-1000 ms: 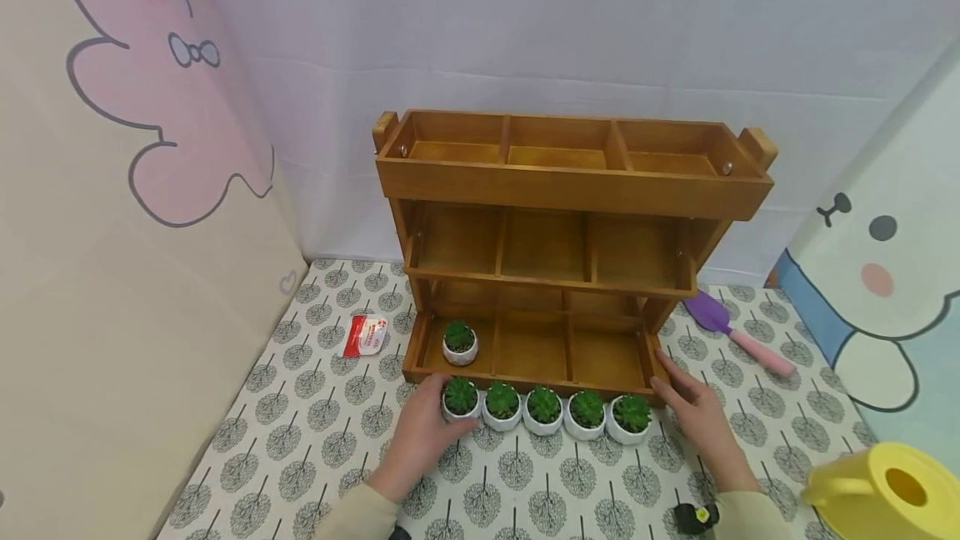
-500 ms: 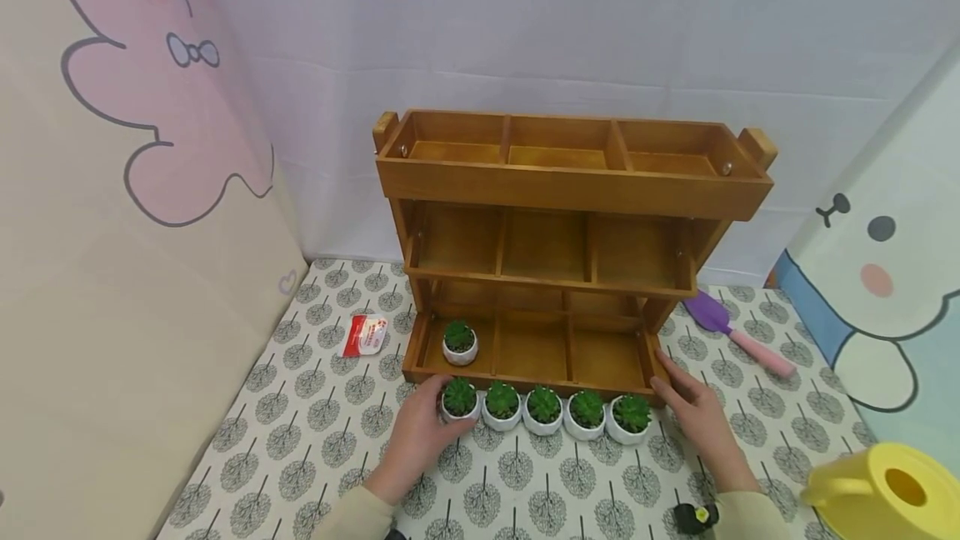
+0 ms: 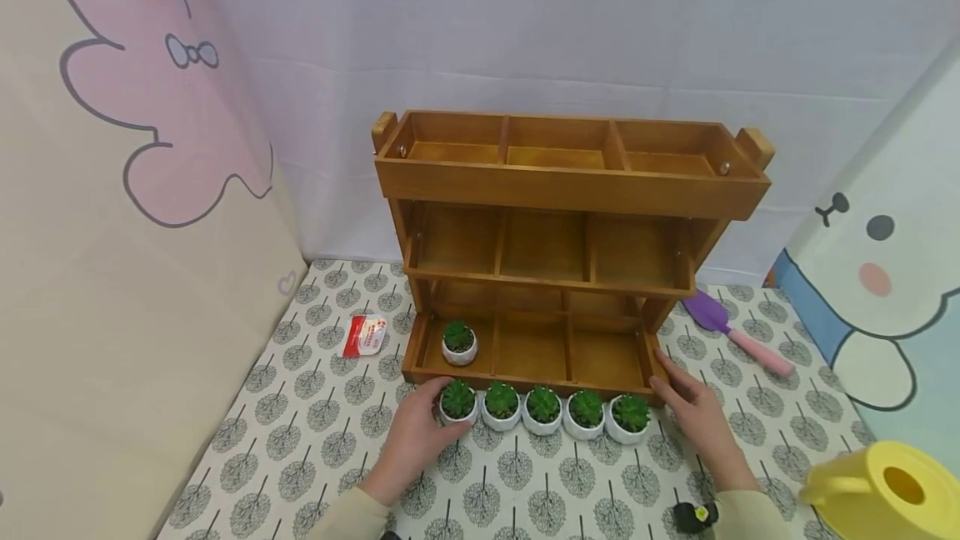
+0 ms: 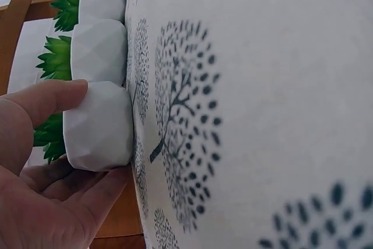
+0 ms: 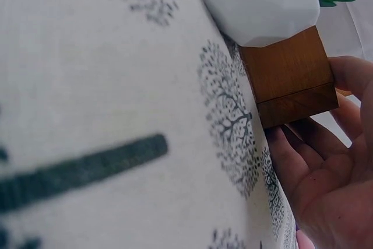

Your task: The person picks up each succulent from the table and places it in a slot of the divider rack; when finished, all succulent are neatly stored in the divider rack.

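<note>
Leftmost succulent pot: upright on the tree-print counter, just in front of the wooden shelf, at the left end of a row with four other succulent pots. Held in the left grip, closed to about the pot's own width, with thumb across the near side by the rim and fingers round the left. Seen at the right front corner of the shelf's bottom tier: the right grip, loosely spread, resting against the wood and not wrapped round anything; no telling how hard pressed.

Step in hand, by judgement: securing the end pot. Best done by squeezing evenly on the faceted white wall, well below the green leaves. Mind the neighbouring pot, touching or nearly so; slip the thumb in gently to avoid nudging the row. If lifting, go straight up and level, clear of the tier's front board. Brace the shelf lightly, without shoving. Leave room beside the single potted succulent in the bottom tier's left compartment.
</note>
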Action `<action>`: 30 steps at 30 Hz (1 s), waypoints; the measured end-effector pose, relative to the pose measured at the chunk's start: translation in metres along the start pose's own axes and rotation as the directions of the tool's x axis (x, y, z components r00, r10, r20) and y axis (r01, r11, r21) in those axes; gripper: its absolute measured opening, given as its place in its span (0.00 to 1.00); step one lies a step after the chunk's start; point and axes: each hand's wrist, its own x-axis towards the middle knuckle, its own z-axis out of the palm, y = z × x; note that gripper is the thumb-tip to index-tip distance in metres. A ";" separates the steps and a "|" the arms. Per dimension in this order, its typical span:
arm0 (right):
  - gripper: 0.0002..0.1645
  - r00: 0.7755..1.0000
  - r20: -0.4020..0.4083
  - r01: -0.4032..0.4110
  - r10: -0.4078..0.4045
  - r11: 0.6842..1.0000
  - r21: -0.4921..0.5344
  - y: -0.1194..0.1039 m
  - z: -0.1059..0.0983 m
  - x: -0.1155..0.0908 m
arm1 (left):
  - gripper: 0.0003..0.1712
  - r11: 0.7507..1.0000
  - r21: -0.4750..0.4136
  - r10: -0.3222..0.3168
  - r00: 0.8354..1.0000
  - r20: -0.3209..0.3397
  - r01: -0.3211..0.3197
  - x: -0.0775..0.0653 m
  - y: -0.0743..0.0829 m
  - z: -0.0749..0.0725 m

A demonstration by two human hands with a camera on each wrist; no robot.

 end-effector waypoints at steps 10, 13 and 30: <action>0.39 1.000 0.000 -0.004 0.004 1.000 -0.006 -0.001 -0.001 -0.001 | 0.42 1.000 0.005 -0.004 1.000 -0.003 0.004 -0.001 0.003 -0.006; 0.40 1.000 0.002 -0.007 0.007 1.000 -0.003 0.000 -0.001 0.000 | 0.41 1.000 -0.016 0.013 1.000 -0.013 -0.013 -0.001 0.006 -0.008; 0.40 1.000 0.009 -0.020 0.021 1.000 -0.009 -0.001 0.000 0.000 | 0.34 0.993 -0.092 0.074 0.995 -0.062 -0.080 0.010 0.024 -0.027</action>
